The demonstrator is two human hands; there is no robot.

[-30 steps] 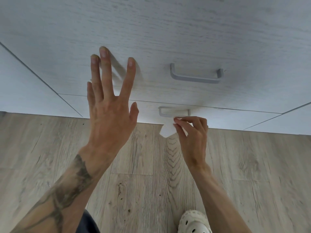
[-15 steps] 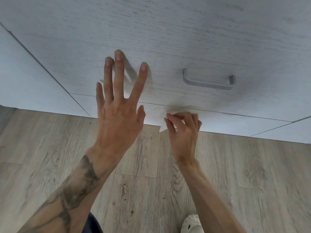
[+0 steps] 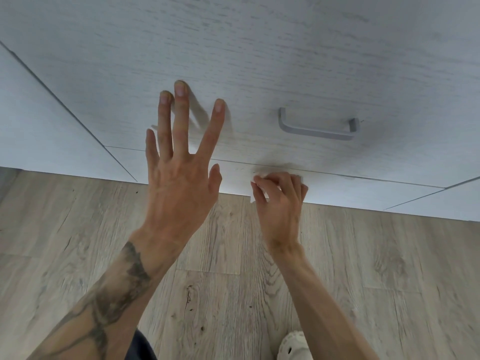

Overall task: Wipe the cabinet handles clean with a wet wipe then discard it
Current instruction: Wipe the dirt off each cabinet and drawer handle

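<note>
Pinching white wet wipe (image 3: pixel 252 198), mostly hidden, right hand (image 3: pixel 280 203) at lower drawer (image 3: pixel 363 189); left hand (image 3: pixel 179 178) splayed wide, empty.

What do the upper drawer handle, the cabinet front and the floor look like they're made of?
Upper drawer handle: probably metal, matte grey, thin squared bar. Cabinet front: likely laminate board, whitewashed matte woodgrain. Floor: wood-look laminate or vinyl planks, grey-beige grain, knots, seams.

The right hand (image 3: pixel 279 201) is up from just under the lower handle and now curls over it, hiding it. The wet wipe (image 3: pixel 252 198), which hung free below the fingers a second ago, shows only a white corner beside the thumb.
</note>
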